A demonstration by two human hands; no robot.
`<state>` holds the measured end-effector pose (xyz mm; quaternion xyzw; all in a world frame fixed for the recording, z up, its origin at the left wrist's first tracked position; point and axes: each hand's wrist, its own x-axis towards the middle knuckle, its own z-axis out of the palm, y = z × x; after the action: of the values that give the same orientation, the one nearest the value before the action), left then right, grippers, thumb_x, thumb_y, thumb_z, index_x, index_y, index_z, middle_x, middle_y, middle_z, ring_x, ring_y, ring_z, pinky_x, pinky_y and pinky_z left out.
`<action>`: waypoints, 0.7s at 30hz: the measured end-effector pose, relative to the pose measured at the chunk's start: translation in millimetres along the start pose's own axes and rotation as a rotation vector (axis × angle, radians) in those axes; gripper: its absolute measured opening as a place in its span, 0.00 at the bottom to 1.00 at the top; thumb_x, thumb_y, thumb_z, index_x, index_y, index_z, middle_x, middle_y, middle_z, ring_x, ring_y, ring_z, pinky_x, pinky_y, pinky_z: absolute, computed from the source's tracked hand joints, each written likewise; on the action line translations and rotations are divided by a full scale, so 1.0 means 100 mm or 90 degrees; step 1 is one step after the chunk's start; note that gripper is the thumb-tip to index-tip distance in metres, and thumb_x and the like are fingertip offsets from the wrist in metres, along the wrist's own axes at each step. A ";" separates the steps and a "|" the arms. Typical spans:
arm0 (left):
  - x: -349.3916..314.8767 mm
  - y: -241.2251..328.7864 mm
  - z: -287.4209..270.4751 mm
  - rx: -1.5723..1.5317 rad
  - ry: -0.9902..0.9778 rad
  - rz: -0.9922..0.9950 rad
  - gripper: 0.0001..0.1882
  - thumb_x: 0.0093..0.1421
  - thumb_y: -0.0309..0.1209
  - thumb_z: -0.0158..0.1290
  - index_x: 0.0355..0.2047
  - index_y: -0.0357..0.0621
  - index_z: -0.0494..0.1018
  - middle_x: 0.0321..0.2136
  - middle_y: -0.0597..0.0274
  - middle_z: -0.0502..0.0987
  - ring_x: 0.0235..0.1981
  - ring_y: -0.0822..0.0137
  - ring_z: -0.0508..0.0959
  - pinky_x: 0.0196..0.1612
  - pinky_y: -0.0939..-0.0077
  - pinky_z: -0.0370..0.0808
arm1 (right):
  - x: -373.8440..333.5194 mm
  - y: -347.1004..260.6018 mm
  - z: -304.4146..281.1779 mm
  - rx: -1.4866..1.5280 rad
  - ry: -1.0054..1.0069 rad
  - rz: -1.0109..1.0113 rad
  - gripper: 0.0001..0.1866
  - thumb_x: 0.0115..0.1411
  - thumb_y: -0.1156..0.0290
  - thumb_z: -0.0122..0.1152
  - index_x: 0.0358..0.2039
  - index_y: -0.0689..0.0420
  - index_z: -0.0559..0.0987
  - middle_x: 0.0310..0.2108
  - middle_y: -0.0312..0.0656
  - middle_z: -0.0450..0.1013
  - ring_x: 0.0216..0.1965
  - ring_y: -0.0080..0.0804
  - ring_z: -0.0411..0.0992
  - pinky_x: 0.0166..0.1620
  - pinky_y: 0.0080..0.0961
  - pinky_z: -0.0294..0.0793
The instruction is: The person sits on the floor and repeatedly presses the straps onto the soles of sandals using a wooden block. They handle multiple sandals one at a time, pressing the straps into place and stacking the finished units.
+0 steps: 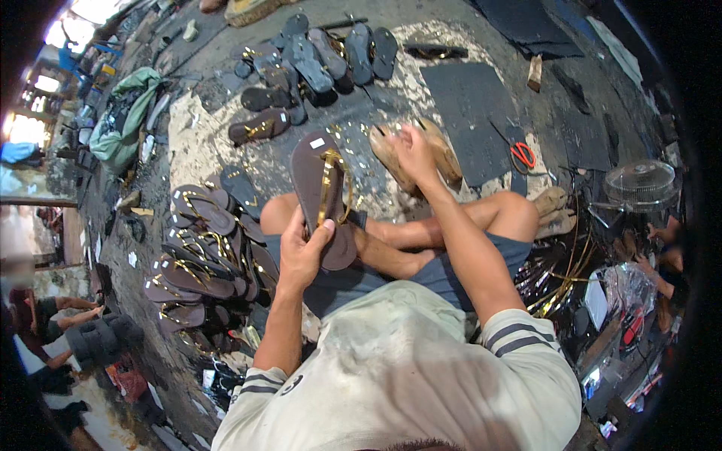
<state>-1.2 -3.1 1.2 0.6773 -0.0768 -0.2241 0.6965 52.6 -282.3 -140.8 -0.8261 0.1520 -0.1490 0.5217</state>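
Note:
In my left hand (302,252) is a dark brown flip-flop (308,180) with a gold strap and a small white sticker at one end. The thumb presses near the strap, and the sole stands tilted over my lap. My right hand (414,154) is above a pair of wooden foot-shaped forms (387,154) on the floor before me. Its fingers are curled and drawn together; what they hold, if anything, is too small to make out. I cannot tell whether that hand touches the forms.
Finished flip-flops (199,274) are heaped at my left. Dark soles (308,64) and one brown flip-flop (259,126) lie ahead. Right of the forms are a black sheet (470,113) and orange-handled scissors (522,155). Further right stands a fan (639,184), near another person's hands (654,270).

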 end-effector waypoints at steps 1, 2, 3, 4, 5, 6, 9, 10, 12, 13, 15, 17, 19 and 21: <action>0.00 0.04 -0.01 -0.126 0.037 -0.037 0.23 0.66 0.25 0.53 0.60 0.32 0.65 0.45 0.62 0.77 0.44 0.76 0.76 0.48 0.81 0.73 | 0.01 0.42 0.08 -0.261 0.020 -0.001 0.34 0.60 0.60 0.66 0.59 0.68 0.66 0.47 0.60 0.76 0.47 0.54 0.77 0.50 0.42 0.76; 0.01 0.02 -0.07 -0.114 0.062 -0.022 0.22 0.67 0.26 0.53 0.59 0.32 0.65 0.45 0.64 0.78 0.43 0.78 0.76 0.47 0.83 0.73 | -0.06 0.59 0.11 -0.302 -0.092 0.079 0.35 0.58 0.60 0.66 0.59 0.67 0.66 0.48 0.62 0.75 0.49 0.58 0.75 0.53 0.45 0.72; 0.05 -0.01 -0.11 -0.100 0.086 -0.004 0.21 0.69 0.28 0.52 0.59 0.33 0.65 0.45 0.65 0.78 0.42 0.79 0.76 0.46 0.84 0.73 | -0.14 0.65 0.16 -0.343 -0.203 0.155 0.36 0.57 0.60 0.66 0.59 0.67 0.66 0.49 0.65 0.73 0.52 0.62 0.72 0.56 0.49 0.69; 0.08 0.00 -0.10 -0.116 0.136 0.035 0.18 0.69 0.30 0.52 0.55 0.34 0.68 0.40 0.67 0.77 0.36 0.81 0.74 0.41 0.84 0.72 | -0.16 0.46 0.24 -0.310 -0.186 0.175 0.34 0.57 0.62 0.66 0.59 0.67 0.68 0.49 0.62 0.75 0.51 0.58 0.74 0.54 0.44 0.71; 0.12 -0.03 -0.20 -0.026 0.151 0.061 0.17 0.69 0.31 0.52 0.54 0.34 0.69 0.38 0.68 0.76 0.34 0.80 0.73 0.39 0.84 0.71 | -0.19 0.30 0.22 -0.281 -0.168 0.207 0.32 0.57 0.63 0.67 0.58 0.66 0.69 0.48 0.59 0.76 0.50 0.53 0.75 0.53 0.39 0.73; 0.20 -0.11 -0.29 0.056 0.153 0.074 0.16 0.69 0.31 0.51 0.53 0.34 0.70 0.36 0.68 0.76 0.32 0.80 0.71 0.37 0.84 0.70 | -0.22 0.32 0.16 -0.048 -0.166 0.247 0.31 0.58 0.64 0.66 0.58 0.66 0.70 0.48 0.54 0.76 0.50 0.45 0.75 0.53 0.35 0.73; 0.41 -0.12 -0.45 0.174 0.214 0.116 0.15 0.70 0.34 0.49 0.48 0.34 0.73 0.27 0.69 0.71 0.28 0.79 0.67 0.33 0.81 0.67 | -0.49 -0.46 -0.05 0.384 -0.177 0.227 0.31 0.59 0.63 0.64 0.59 0.65 0.70 0.49 0.42 0.75 0.49 0.27 0.72 0.52 0.26 0.72; 0.45 -0.05 -0.43 0.162 0.232 0.115 0.15 0.70 0.34 0.48 0.48 0.34 0.73 0.27 0.68 0.72 0.28 0.78 0.67 0.33 0.80 0.68 | -0.67 -0.74 -0.15 0.391 -0.159 0.181 0.32 0.58 0.60 0.63 0.59 0.65 0.69 0.49 0.43 0.75 0.48 0.29 0.73 0.50 0.28 0.73; 0.53 0.08 -0.42 0.221 0.280 0.144 0.17 0.71 0.34 0.45 0.50 0.32 0.71 0.30 0.61 0.77 0.30 0.73 0.73 0.36 0.75 0.71 | -0.98 -1.23 -0.38 0.444 -0.164 0.110 0.33 0.59 0.61 0.62 0.61 0.66 0.68 0.51 0.45 0.74 0.51 0.31 0.72 0.54 0.28 0.71; 0.57 0.10 -0.42 0.250 0.290 0.171 0.17 0.71 0.34 0.44 0.51 0.32 0.71 0.31 0.57 0.78 0.32 0.70 0.75 0.37 0.74 0.72 | -1.14 -1.34 -0.46 0.465 -0.176 0.106 0.34 0.58 0.62 0.62 0.62 0.66 0.67 0.52 0.46 0.73 0.53 0.32 0.71 0.57 0.28 0.69; 0.65 0.04 -0.46 0.314 0.315 0.226 0.18 0.71 0.33 0.43 0.52 0.30 0.70 0.34 0.49 0.80 0.35 0.65 0.79 0.40 0.71 0.74 | -1.36 -1.61 -0.56 0.436 -0.226 0.097 0.33 0.58 0.63 0.63 0.61 0.67 0.68 0.53 0.48 0.73 0.54 0.32 0.70 0.58 0.29 0.69; 0.59 0.07 -0.30 0.338 0.317 0.227 0.21 0.70 0.33 0.42 0.53 0.23 0.68 0.35 0.39 0.80 0.37 0.54 0.82 0.41 0.65 0.75 | -1.41 -1.73 -0.47 0.400 -0.203 0.106 0.33 0.58 0.64 0.63 0.61 0.67 0.67 0.53 0.51 0.72 0.54 0.35 0.71 0.57 0.31 0.69; 0.40 0.10 -0.16 0.441 0.260 0.227 0.22 0.69 0.33 0.43 0.58 0.32 0.67 0.41 0.40 0.80 0.40 0.55 0.81 0.46 0.66 0.75 | -1.41 -1.79 -0.37 0.328 -0.146 0.058 0.33 0.58 0.65 0.63 0.61 0.67 0.67 0.53 0.53 0.72 0.54 0.39 0.71 0.57 0.34 0.69; 0.17 0.14 -0.05 0.505 0.233 0.325 0.25 0.67 0.38 0.45 0.58 0.31 0.66 0.43 0.39 0.78 0.45 0.55 0.79 0.46 0.67 0.73 | -1.39 -1.76 -0.23 0.226 -0.068 -0.048 0.34 0.57 0.66 0.63 0.62 0.67 0.67 0.52 0.56 0.72 0.53 0.44 0.72 0.57 0.37 0.69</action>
<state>18.6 -6.2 10.9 0.8778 -0.1954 0.1222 0.4199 -65.8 -172.3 16.5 -0.7331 0.0647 -0.1485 0.6606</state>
